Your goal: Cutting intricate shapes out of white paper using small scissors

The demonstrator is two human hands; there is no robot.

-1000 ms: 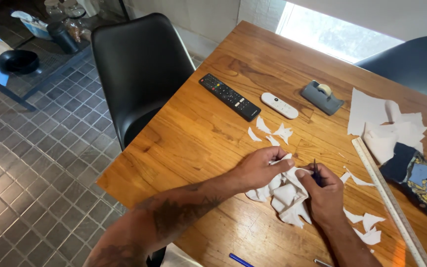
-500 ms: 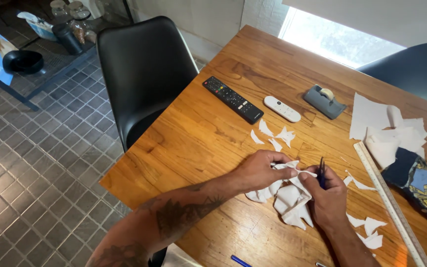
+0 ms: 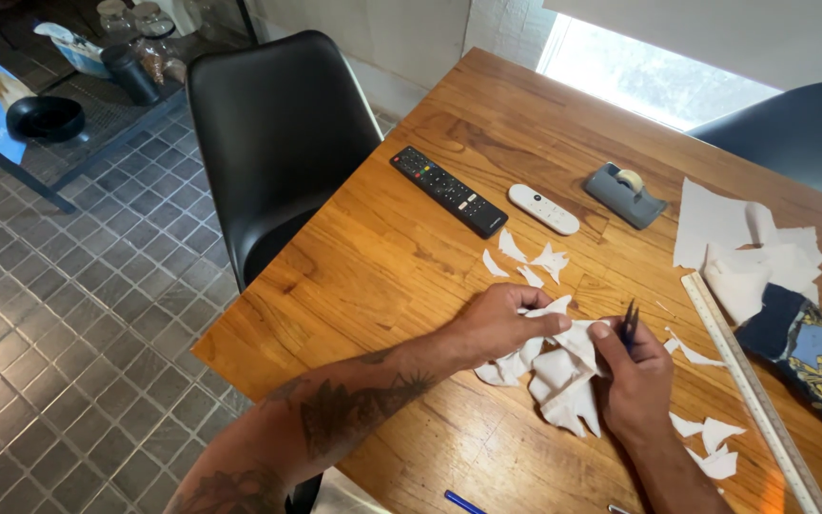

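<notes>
Left hand [image 3: 495, 326] fingertips pinch a white paper piece [image 3: 563, 328] mid-table, and right hand [image 3: 632, 381] fingers clamp its other edge, a dark pen [image 3: 631, 322] tucked upright between them. Paper scraps [image 3: 554, 381] pile underneath on the wooden table [image 3: 401, 257]; a ruler [image 3: 749, 385] lies just right.

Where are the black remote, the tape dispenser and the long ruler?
black remote [image 3: 448, 190], head view, middle of its button face.
tape dispenser [image 3: 623, 194], head view, grey body.
long ruler [image 3: 752, 395], head view, mid-length.
</notes>
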